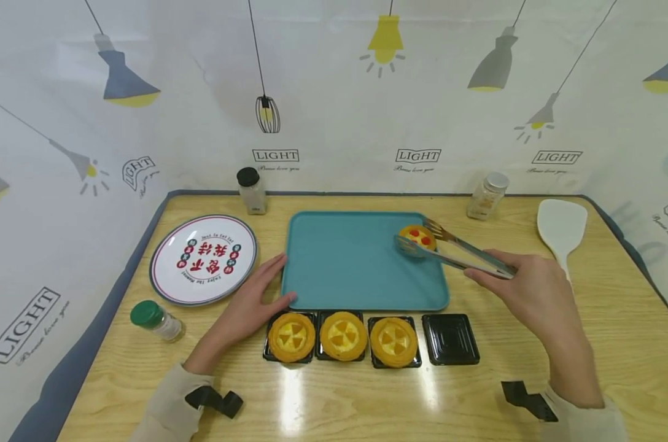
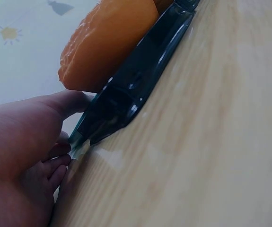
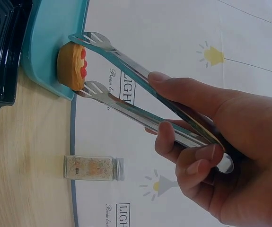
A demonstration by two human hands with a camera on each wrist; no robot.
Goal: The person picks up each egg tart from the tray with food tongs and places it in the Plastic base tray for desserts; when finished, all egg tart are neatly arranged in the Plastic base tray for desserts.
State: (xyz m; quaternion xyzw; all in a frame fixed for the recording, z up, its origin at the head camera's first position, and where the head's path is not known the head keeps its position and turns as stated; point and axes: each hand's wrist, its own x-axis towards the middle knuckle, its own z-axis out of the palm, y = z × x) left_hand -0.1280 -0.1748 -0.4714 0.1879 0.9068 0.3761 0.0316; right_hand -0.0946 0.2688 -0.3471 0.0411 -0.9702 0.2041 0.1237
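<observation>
My right hand (image 1: 538,291) grips metal tongs (image 3: 140,113). The tong tips stand on either side of a small tart with red pieces on top (image 1: 418,238), over the right end of the blue tray (image 1: 356,264). At the tray's left edge, my left hand (image 1: 251,304) lies with fingers extended and the thumb at the rim near the front corner. Three yellow tarts (image 1: 343,336) sit in small black holders in front of the tray. One more black holder (image 1: 451,339) at the row's right end has no tart in it.
A white plate with red lettering (image 1: 168,258) lies left of the tray. A green-capped jar (image 1: 156,320) is tipped in the head view. A black-capped jar (image 1: 252,191) and a silver-capped jar (image 1: 487,195) stand behind. A white spatula (image 1: 562,227) lies far right.
</observation>
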